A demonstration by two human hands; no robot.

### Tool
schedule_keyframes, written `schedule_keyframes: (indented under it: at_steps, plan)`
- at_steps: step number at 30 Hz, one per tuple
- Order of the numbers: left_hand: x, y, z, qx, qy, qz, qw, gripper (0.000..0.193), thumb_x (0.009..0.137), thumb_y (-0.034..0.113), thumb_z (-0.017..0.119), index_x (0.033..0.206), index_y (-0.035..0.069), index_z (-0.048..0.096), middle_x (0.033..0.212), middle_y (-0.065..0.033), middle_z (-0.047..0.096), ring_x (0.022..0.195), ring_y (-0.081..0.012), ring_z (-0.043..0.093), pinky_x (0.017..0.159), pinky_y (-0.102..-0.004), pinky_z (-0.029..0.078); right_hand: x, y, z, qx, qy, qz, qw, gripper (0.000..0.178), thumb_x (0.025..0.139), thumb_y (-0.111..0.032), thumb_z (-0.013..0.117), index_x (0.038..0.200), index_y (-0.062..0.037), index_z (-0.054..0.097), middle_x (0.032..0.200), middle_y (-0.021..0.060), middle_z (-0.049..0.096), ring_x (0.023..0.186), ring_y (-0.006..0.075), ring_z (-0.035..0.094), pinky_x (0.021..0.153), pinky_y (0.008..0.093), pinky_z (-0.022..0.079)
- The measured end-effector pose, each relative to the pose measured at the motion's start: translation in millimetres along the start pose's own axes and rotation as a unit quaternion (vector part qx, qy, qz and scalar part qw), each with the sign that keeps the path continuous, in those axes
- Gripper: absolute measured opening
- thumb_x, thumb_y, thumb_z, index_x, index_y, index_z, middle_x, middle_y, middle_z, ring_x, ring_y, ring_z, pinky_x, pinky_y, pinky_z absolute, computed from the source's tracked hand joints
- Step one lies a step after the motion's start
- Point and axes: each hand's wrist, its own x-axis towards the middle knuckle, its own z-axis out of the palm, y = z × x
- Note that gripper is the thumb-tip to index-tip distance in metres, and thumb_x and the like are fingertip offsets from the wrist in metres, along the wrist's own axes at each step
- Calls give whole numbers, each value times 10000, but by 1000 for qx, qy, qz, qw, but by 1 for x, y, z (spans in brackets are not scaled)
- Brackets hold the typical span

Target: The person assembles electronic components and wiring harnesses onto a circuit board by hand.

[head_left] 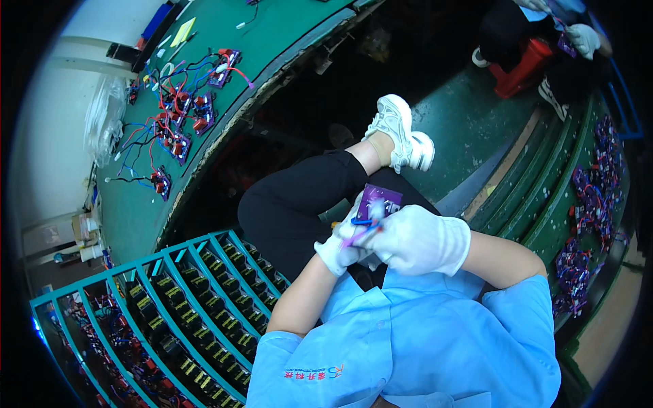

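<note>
Both my hands wear white gloves and meet over my lap. My left hand (pixel 343 246) is closed around a purple circuit board (pixel 379 197), whose far end sticks up beyond the fingers. My right hand (pixel 423 239) is closed over the near part of the board, where blue and pink wires (pixel 360 232) come out between the two gloves. Its fingertips are slightly blurred, and they seem to pinch the wires. The lower part of the board is hidden by the gloves.
To the left, a green table (pixel 235 30) carries several wired purple boards (pixel 178 115). A teal divided rack (pixel 173 306) with black and yellow parts stands at my lower left. More purple boards (pixel 578 265) lie on the right. Another person's gloved hand (pixel 583 41) shows near a red stool (pixel 522 68).
</note>
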Motion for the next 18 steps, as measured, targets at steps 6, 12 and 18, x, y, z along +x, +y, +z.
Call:
schedule_keyframes:
  at_steps: [6,12,18]
  plan:
    - [-12,51,67,116,-35,292,949,614,926,359,419,1352,-46,241,1300,-218,422,1174,-298,460,1016,-397,321,-14,30,1,710,381,236,543,176,885,-104,461,1022,-5,513,729,51,552,475,94,491,431,210,417]
    - [15,15,28,469,174,593,631,894,857,399,528,1414,81,-93,1417,-277,162,1313,-409,227,1052,-467,231,5,11,21,837,361,160,378,295,939,-178,395,1193,-69,499,793,45,528,515,114,461,458,222,387]
    - [20,35,27,348,151,655,653,821,868,581,385,1413,64,54,1330,-271,343,1222,-388,392,1020,-477,300,5,4,49,672,391,224,588,408,910,-179,445,1295,-49,425,851,63,574,514,95,486,448,212,409]
